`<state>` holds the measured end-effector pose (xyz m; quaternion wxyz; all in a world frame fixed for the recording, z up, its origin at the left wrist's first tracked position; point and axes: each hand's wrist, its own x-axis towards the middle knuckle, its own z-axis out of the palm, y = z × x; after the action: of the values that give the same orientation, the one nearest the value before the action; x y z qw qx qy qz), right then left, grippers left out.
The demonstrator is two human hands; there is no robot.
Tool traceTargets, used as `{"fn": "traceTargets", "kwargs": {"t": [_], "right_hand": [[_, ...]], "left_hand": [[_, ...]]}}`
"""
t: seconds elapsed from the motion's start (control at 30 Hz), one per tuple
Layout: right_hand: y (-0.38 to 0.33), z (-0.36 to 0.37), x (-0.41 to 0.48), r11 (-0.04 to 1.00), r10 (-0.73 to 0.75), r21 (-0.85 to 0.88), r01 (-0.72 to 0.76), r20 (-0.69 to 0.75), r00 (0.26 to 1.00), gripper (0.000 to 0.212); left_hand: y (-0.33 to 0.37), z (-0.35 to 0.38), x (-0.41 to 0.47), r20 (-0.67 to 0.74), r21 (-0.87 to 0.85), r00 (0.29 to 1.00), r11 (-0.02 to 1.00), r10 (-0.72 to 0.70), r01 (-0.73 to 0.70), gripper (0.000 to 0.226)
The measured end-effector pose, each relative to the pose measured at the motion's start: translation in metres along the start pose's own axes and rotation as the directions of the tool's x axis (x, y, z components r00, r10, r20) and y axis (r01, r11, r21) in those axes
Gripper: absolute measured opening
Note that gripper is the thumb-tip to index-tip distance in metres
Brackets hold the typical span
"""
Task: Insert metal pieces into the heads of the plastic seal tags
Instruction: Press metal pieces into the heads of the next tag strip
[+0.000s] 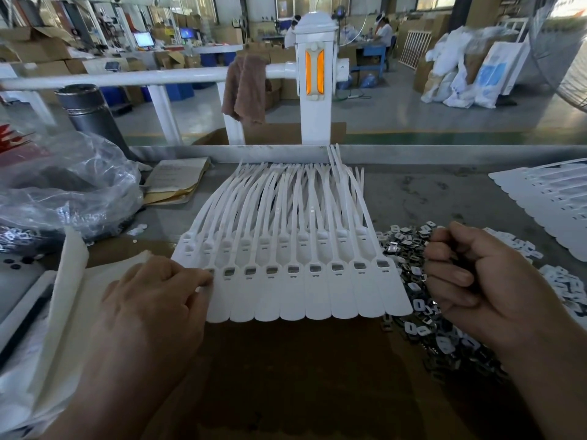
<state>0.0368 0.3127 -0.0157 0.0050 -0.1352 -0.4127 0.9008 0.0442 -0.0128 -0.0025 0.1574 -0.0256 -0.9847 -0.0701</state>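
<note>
Workstation, head view: a row of white plastic seal tags (305, 290) lies flat at the centre of the bench on a brown cardboard sheet (286, 369), broad ends near and thin tails fanned toward the far metal rim (413, 152). In the near row, the heads to the right of the left hand each show a grey metal insert seated in the window. A second layer of tags lies beneath, its heads offset farther back. The left hand (152, 300) rests on the left end of the row. Its fingertips (205, 277) converge on the leftmost head and cover it, so whether they pinch a piece cannot be told. The right hand (476, 281) hovers just right of the row above the loose pile of metal pieces (409, 281). Its fingers are curled tight into a fist, and what the fist encloses is not visible. The pile runs along the right edge of the tags, from mid-bench to the near right. Other items noted: a crumpled clear plastic bag (63, 192) at left with a dark flask (89, 112) behind it, a stack of papers (178, 182) beside the bag, and further tags (546, 198) at far right. A white post (314, 74) stands beyond the rim with a brown cloth (244, 87) hung on its rail.
</note>
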Motion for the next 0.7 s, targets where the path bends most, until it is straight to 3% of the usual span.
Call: {"fn": "traceTargets", "kwargs": {"t": [0.23,0.37,0.57,0.7], "right_hand": [[0.000,0.001,0.000,1.000,0.003,0.000,-0.003,0.004,1.000,0.028],[0.000,0.000,0.000,1.000,0.006,-0.002,-0.006,0.011,1.000,0.029],[0.001,-0.001,0.001,1.000,0.010,-0.005,-0.010,0.017,1.000,0.027],[0.001,-0.003,0.002,1.000,0.010,0.001,-0.010,0.018,1.000,0.027]], "left_hand": [[-0.005,0.001,0.003,0.012,-0.051,1.000,0.998,0.026,-0.025,0.029],[-0.015,0.000,0.004,-0.055,-0.119,0.998,0.993,-0.013,0.006,0.027],[-0.016,0.002,0.006,0.045,0.063,0.993,0.992,0.111,-0.114,0.036],[-0.013,0.001,0.006,0.069,0.095,0.995,0.992,0.075,-0.081,0.037]]}}
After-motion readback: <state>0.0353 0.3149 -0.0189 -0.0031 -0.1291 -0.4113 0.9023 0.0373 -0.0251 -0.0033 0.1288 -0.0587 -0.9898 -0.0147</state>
